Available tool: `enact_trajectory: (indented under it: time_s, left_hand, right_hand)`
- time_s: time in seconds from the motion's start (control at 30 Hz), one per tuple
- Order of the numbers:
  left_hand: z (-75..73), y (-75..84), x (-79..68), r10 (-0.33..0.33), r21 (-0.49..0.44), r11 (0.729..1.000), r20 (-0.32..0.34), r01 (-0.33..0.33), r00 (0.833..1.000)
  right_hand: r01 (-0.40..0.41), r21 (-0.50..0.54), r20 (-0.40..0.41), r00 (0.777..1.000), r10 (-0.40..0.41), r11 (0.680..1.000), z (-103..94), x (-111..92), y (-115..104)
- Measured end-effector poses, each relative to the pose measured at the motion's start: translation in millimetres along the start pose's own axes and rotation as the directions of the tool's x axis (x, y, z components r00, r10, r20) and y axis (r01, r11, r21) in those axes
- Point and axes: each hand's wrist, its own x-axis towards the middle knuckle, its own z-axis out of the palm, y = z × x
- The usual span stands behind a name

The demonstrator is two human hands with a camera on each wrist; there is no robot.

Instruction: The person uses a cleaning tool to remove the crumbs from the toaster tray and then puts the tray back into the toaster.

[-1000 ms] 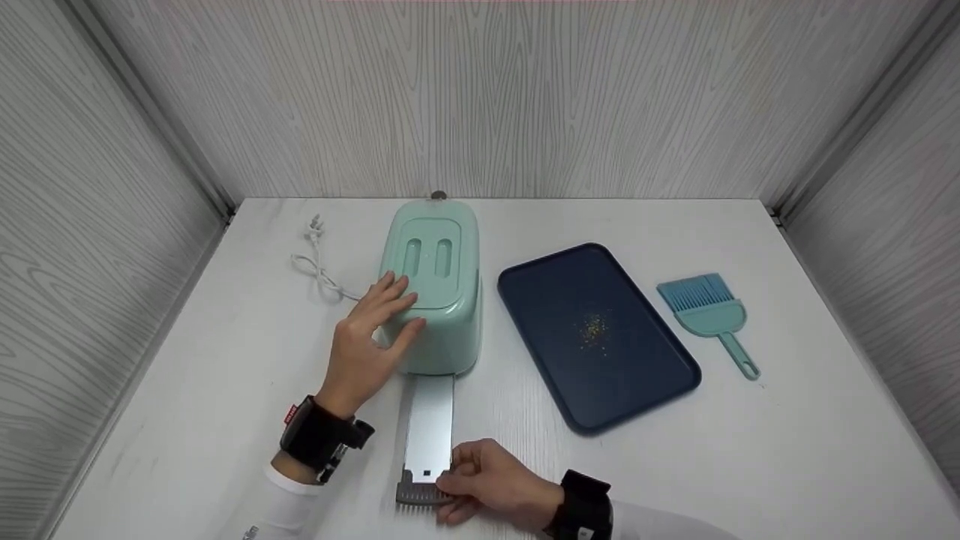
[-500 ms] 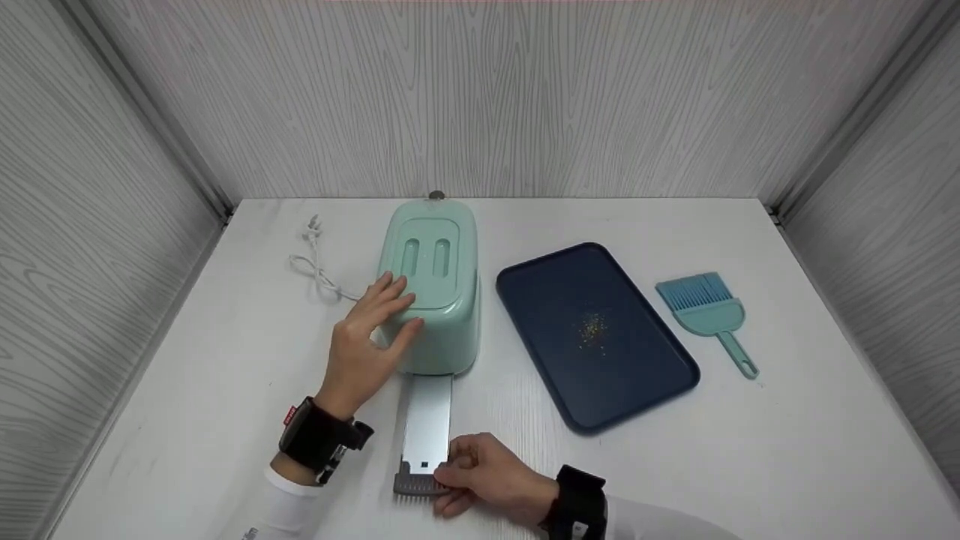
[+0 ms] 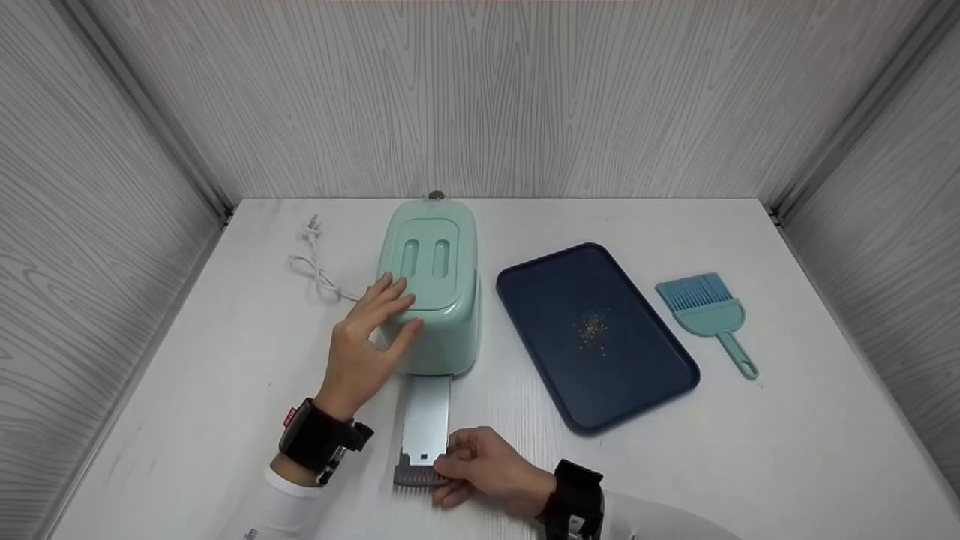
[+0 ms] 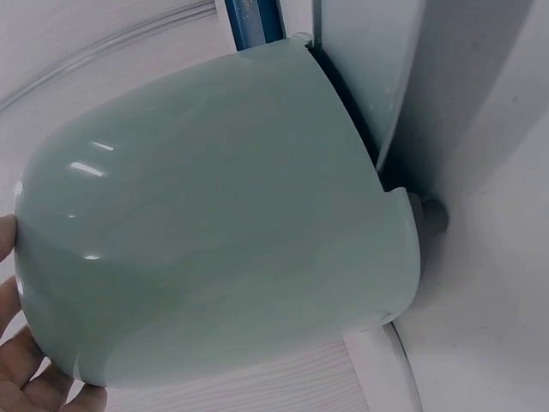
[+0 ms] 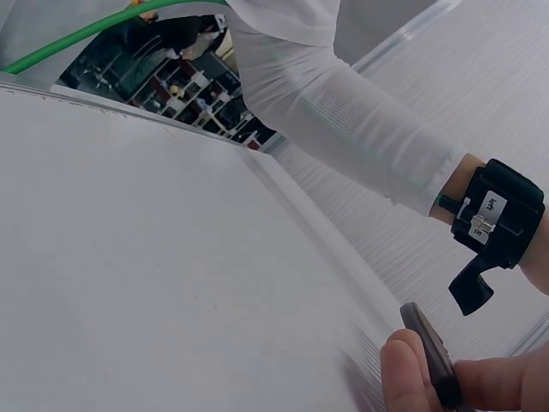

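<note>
A mint-green toaster (image 3: pixel 454 341) stands left of the table's middle. My left hand (image 3: pixel 358 364) rests on its near top edge with the fingers spread; in the left wrist view the fingertips touch the toaster (image 4: pixel 206 223) at its rounded top. A silver crumb tray (image 3: pixel 426 416) sticks out from the toaster's near base, its inner part hidden inside. Between thumb and fingers, my right hand (image 3: pixel 499 472) pinches the right part of the tray's dark grey, comb-like handle (image 3: pixel 414 475). That handle shows edge-on as a dark strip (image 5: pixel 431 352) in the right wrist view.
Right of the toaster lies a dark blue tray (image 3: pixel 555 300) with a small patch of crumbs (image 3: pixel 592 330). A teal hand brush (image 3: pixel 709 315) is farther right. The toaster's white cord (image 3: pixel 322 281) and plug lie at left. Wood-patterned panels (image 3: pixel 495 97) enclose the table.
The crumb tray has slid a little farther into the toaster, away from me, with my right hand moving along on its handle. My left hand stays in place on the toaster.
</note>
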Motion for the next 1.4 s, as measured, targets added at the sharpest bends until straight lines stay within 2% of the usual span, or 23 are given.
enact_trajectory:
  time_s: [0.6,1.4]
  left_hand:
    - [0.4,-1.7,-0.1,0.019,-0.007,1.000,-0.012,-0.019,1.000]
    - [1.6,-3.1,-2.0,0.015,-0.020,1.000,-0.023,-0.015,1.000]
  right_hand:
    - [0.032,0.003,-0.067,0.997,-0.032,0.999,-0.6,10,-5]
    - [0.065,-0.005,-0.094,0.993,-0.065,0.998,-10.2,24,-15]
